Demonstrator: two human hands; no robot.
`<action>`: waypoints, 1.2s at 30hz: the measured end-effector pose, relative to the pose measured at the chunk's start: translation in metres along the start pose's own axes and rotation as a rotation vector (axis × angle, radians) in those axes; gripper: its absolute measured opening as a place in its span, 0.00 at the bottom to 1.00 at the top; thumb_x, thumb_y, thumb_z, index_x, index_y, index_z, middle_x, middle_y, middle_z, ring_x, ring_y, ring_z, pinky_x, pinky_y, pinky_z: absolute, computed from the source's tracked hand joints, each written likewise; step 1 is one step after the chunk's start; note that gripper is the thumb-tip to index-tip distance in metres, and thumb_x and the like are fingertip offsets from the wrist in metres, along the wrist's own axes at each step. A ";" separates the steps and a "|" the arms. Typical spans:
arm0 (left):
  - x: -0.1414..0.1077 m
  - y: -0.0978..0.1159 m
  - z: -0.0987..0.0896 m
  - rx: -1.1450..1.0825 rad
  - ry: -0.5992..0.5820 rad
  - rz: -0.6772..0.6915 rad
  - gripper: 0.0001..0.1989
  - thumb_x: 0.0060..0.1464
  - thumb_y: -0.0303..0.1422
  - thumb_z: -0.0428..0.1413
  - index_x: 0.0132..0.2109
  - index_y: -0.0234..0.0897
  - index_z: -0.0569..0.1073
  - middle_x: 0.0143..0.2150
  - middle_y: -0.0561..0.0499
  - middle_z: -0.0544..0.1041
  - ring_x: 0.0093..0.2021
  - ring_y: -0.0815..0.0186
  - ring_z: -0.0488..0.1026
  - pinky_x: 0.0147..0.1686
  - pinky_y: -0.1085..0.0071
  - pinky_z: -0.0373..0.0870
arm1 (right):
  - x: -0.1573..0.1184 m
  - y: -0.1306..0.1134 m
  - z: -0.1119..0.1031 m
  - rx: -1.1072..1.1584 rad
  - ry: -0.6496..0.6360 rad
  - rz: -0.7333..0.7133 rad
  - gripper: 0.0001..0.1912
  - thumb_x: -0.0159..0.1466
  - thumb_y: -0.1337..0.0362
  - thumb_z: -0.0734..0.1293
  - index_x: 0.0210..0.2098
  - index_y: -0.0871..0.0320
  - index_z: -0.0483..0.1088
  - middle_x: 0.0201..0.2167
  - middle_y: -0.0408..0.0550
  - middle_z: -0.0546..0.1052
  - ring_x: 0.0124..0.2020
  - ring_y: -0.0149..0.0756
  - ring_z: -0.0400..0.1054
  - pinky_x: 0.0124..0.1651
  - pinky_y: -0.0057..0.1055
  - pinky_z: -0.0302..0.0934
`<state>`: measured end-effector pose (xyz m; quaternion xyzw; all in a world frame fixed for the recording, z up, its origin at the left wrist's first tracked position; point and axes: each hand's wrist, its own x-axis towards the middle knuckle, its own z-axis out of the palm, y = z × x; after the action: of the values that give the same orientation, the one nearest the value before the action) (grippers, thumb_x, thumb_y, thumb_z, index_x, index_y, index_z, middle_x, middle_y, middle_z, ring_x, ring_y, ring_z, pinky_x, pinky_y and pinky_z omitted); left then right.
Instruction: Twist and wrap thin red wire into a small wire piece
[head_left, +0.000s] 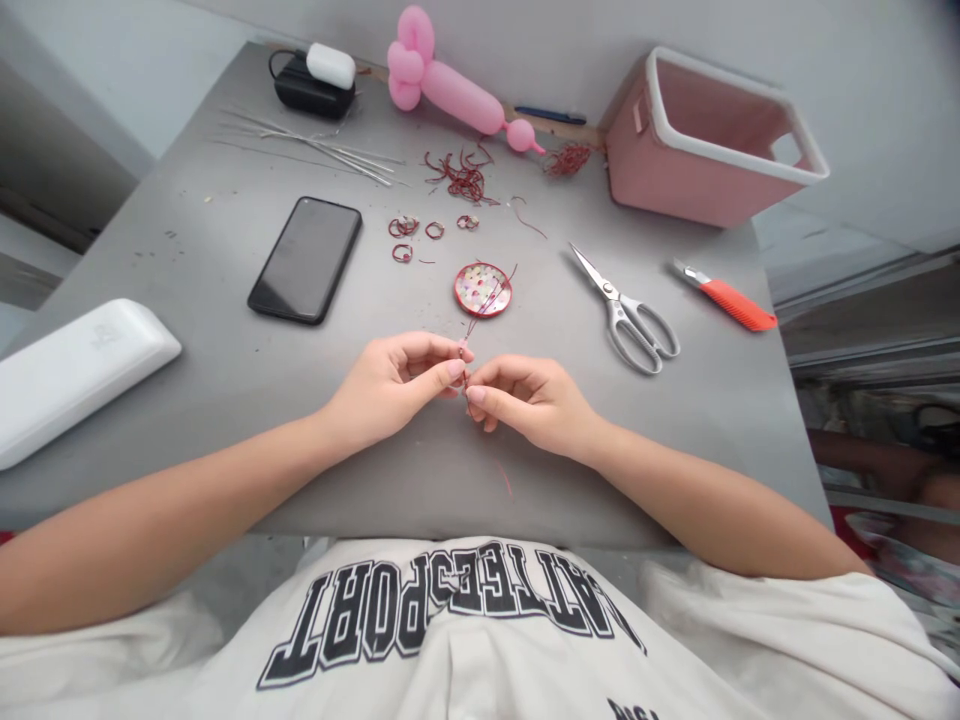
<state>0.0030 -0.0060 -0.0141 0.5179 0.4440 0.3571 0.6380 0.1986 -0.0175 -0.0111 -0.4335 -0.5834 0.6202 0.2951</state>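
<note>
My left hand (pixel 397 385) pinches a dark red cord (pixel 470 328) between thumb and forefinger, close to a small pale pink bead (pixel 463 345). Just to the right, my right hand (pixel 529 400) has its fingertips closed on the lower part of the same cord. The cord's loose ends reach up over a round red-rimmed dish of beads (pixel 480 290). Beyond the dish lie several small red cord rings (pixel 435 230), some with beads on them. A loose pile of cut red cords (pixel 465 178) is farther back.
A black phone (pixel 306 260) and white case (pixel 82 380) lie left. Scissors (pixel 626 312) and an orange-handled cutter (pixel 727 298) lie right. Along the back are thin metal rods (pixel 330 148), a black box (pixel 311 88), a pink balloon figure (pixel 461 95) and a pink bin (pixel 675 165).
</note>
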 end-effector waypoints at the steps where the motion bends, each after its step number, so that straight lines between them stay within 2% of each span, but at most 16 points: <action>1: 0.000 0.000 0.000 0.018 -0.002 0.003 0.16 0.53 0.41 0.65 0.42 0.34 0.79 0.42 0.46 0.82 0.40 0.62 0.80 0.43 0.66 0.80 | 0.000 0.000 0.000 -0.038 0.009 0.007 0.11 0.60 0.58 0.70 0.32 0.60 0.73 0.25 0.43 0.75 0.24 0.27 0.70 0.29 0.26 0.68; 7: 0.000 -0.002 0.001 0.156 -0.013 0.024 0.12 0.53 0.38 0.63 0.40 0.33 0.80 0.43 0.45 0.83 0.42 0.60 0.80 0.46 0.63 0.78 | 0.001 0.004 0.001 -0.125 0.029 0.063 0.07 0.55 0.63 0.67 0.26 0.61 0.71 0.20 0.42 0.72 0.20 0.26 0.64 0.23 0.24 0.60; 11: 0.000 -0.005 0.001 0.143 -0.035 0.009 0.12 0.53 0.36 0.63 0.41 0.33 0.80 0.43 0.45 0.83 0.42 0.60 0.80 0.47 0.62 0.77 | 0.002 0.002 0.001 -0.154 0.031 0.068 0.05 0.53 0.65 0.66 0.24 0.61 0.70 0.19 0.42 0.72 0.20 0.25 0.62 0.22 0.23 0.56; 20: 0.001 -0.006 0.001 0.040 -0.033 -0.057 0.13 0.51 0.35 0.65 0.42 0.33 0.79 0.40 0.48 0.83 0.41 0.62 0.80 0.46 0.63 0.78 | 0.003 0.003 -0.001 -0.172 0.020 0.045 0.09 0.57 0.62 0.66 0.28 0.61 0.75 0.20 0.43 0.75 0.19 0.25 0.63 0.21 0.22 0.57; 26: 0.000 -0.002 0.003 -0.023 -0.023 -0.093 0.11 0.50 0.34 0.65 0.41 0.33 0.78 0.38 0.50 0.82 0.38 0.66 0.79 0.42 0.67 0.78 | 0.003 0.004 -0.001 -0.184 0.018 0.028 0.09 0.57 0.63 0.65 0.25 0.61 0.74 0.19 0.43 0.74 0.18 0.24 0.62 0.21 0.22 0.56; 32: 0.001 -0.002 0.000 -0.015 -0.035 -0.079 0.11 0.50 0.33 0.66 0.39 0.32 0.77 0.36 0.51 0.81 0.37 0.68 0.78 0.42 0.69 0.76 | 0.002 0.004 -0.001 -0.207 0.015 -0.003 0.10 0.58 0.62 0.64 0.26 0.61 0.73 0.19 0.43 0.74 0.18 0.25 0.62 0.22 0.23 0.57; 36: 0.001 -0.002 -0.001 -0.012 -0.063 -0.033 0.14 0.50 0.30 0.66 0.43 0.34 0.73 0.36 0.52 0.79 0.38 0.69 0.77 0.42 0.70 0.75 | 0.002 0.006 -0.001 -0.228 0.016 -0.021 0.09 0.59 0.62 0.63 0.25 0.60 0.71 0.19 0.43 0.74 0.19 0.26 0.63 0.23 0.24 0.57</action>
<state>0.0025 -0.0056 -0.0164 0.5176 0.4301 0.3327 0.6606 0.1996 -0.0161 -0.0169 -0.4631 -0.6522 0.5434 0.2549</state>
